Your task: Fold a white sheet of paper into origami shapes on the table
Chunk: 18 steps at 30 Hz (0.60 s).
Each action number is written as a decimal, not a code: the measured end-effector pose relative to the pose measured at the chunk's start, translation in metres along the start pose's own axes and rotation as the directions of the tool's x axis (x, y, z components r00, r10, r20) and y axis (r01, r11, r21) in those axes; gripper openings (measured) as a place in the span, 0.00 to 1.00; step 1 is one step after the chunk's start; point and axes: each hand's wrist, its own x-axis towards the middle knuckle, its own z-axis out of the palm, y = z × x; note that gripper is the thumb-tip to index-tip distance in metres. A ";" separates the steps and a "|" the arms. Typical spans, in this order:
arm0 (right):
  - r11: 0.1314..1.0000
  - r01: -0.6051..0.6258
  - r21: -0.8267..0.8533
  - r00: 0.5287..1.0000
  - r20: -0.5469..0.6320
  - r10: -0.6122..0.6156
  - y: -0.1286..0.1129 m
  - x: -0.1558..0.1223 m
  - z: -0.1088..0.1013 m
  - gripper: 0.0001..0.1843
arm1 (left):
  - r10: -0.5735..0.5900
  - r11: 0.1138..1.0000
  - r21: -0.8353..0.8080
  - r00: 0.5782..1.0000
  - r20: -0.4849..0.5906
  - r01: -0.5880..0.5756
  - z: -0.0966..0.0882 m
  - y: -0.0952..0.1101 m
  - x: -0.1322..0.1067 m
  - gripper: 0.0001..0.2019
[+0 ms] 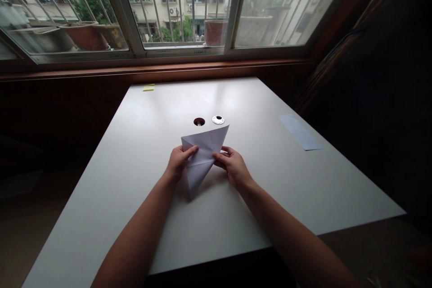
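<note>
A folded sheet of white paper [204, 148], roughly triangular with a point toward me, is held up over the white table between both hands. My left hand [179, 160] grips its left edge, thumb on the near face and the other fingers behind the paper. On the right edge, my right hand [232, 164] pinches the sheet between thumb and fingers. Creases run across the paper's face. The left fingertips are hidden behind it.
The white table [135, 180] reaches to the window sill. Beyond the paper are a round hole [199, 122] and a round metal grommet cover [218, 119]. A paper strip [299, 132] lies at the right edge, yellow sticky notes [149, 87] at the far left corner.
</note>
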 end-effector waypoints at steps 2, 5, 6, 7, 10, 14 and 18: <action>1.000 0.002 0.004 1.000 -0.010 -0.002 0.000 0.001 0.000 0.24 | 0.001 1.000 0.012 1.000 -0.002 -0.001 0.000 -0.001 0.000 0.21; 1.000 0.016 0.025 1.000 -0.017 -0.016 0.000 0.002 0.000 0.27 | -0.001 1.000 0.024 1.000 0.003 0.001 -0.001 -0.002 0.001 0.21; 0.999 0.024 0.033 1.000 -0.017 -0.023 -0.001 0.003 0.000 0.27 | -0.003 1.000 0.026 1.000 0.006 0.003 -0.001 -0.002 0.001 0.22; 0.999 0.031 0.040 0.999 -0.015 -0.030 -0.001 0.004 0.000 0.27 | -0.005 1.000 0.027 1.000 0.010 0.005 -0.001 -0.002 0.001 0.22; 0.998 0.044 0.041 0.999 -0.013 -0.044 -0.002 0.007 -0.001 0.25 | -0.008 0.999 0.033 1.000 0.012 0.008 -0.001 -0.002 0.001 0.22; 0.997 0.068 0.038 0.997 -0.050 -0.066 0.000 0.011 -0.002 0.24 | -0.012 0.999 0.048 1.000 0.018 0.011 -0.002 -0.002 0.001 0.20; 0.995 0.096 0.041 0.992 -0.083 -0.092 -0.001 0.015 -0.005 0.25 | -0.014 0.998 0.068 0.999 0.028 0.012 -0.002 -0.002 0.001 0.20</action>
